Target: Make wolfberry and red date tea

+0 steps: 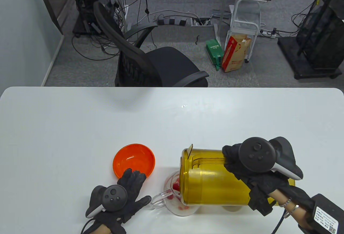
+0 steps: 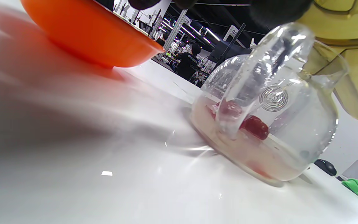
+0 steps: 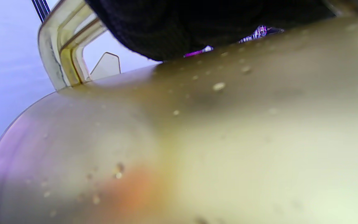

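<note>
The big yellow jug (image 1: 215, 180) lies on its side in the air, its long way running left to right, with its open mouth and little flip lid pointing left, away from the right hand (image 1: 252, 175). That hand holds the jug by its handle on top, fingers wrapped around it. The jug is see-through yellow plastic, round like a drum. Right under its mouth sits the glass teapot (image 1: 174, 196), clear and round-bellied, with red dates (image 1: 176, 185) inside. The left hand (image 1: 126, 193) lies flat and spread on the white table (image 1: 80, 126), holding nothing, its thumb tip just beside the teapot's clear loop handle. Just past its fingertips is the shiny orange bowl (image 1: 133, 160). The left wrist view shows what the table view cannot: pale water in the bottom of the teapot (image 2: 272, 124) and a small wire coil at its spout. The right wrist view shows water drops on the jug's wall (image 3: 197, 140).
</note>
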### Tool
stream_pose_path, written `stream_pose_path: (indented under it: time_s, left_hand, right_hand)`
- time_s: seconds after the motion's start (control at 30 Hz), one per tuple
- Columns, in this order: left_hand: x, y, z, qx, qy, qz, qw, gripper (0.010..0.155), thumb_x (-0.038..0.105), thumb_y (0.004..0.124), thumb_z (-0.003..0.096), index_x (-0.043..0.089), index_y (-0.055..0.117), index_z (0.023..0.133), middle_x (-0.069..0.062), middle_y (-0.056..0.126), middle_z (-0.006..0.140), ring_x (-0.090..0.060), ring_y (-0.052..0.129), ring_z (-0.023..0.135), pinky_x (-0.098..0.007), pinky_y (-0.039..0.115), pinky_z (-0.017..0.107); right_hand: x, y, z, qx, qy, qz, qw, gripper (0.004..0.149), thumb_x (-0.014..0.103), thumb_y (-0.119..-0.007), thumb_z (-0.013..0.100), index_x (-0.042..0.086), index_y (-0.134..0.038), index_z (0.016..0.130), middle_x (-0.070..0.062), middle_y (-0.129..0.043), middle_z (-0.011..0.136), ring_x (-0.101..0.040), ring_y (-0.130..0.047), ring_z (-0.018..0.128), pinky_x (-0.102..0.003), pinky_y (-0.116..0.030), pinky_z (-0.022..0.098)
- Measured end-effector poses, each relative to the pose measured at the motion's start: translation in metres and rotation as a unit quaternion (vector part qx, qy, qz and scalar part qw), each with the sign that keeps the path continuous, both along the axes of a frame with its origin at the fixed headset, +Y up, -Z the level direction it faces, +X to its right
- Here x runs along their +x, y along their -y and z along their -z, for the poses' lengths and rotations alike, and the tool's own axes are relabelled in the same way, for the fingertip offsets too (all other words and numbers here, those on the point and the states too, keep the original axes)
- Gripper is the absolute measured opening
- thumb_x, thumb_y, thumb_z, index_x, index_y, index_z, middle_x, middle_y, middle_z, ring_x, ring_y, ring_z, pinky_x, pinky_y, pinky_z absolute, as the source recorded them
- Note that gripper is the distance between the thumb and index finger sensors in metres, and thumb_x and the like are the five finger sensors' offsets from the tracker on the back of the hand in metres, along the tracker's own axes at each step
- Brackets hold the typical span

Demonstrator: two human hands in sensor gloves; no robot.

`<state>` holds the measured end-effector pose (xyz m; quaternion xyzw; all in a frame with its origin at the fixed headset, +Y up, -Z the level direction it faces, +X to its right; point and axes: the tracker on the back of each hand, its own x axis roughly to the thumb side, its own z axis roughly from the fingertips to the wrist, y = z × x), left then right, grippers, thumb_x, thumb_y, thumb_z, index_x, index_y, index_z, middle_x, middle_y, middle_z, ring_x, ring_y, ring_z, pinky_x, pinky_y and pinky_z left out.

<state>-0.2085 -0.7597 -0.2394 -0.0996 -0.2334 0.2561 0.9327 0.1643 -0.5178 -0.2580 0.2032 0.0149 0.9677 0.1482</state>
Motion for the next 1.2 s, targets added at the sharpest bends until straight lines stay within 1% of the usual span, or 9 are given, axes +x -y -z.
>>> stream_pose_path:
  time_s: [1.2]
  left_hand:
    - [0.0,-0.0004,0.0,0.002,-0.001,0.0,1.0,0.081,0.061,0.063,0.0576,0.01,0.033,0.114,-0.025,0.035,0.121,-0.049,0.019,0.109,-0.063,0.03,0.074]
  right_hand:
    - [0.0001,-0.0001,0.0005,-0.001,0.002,0.0,1.0,0.031,0.023,-0.088,0.051,0.005,-0.084,0.076,-0.02,-0.088,0.046,-0.036,-0.083,0.043,-0.063,-0.066,0.051]
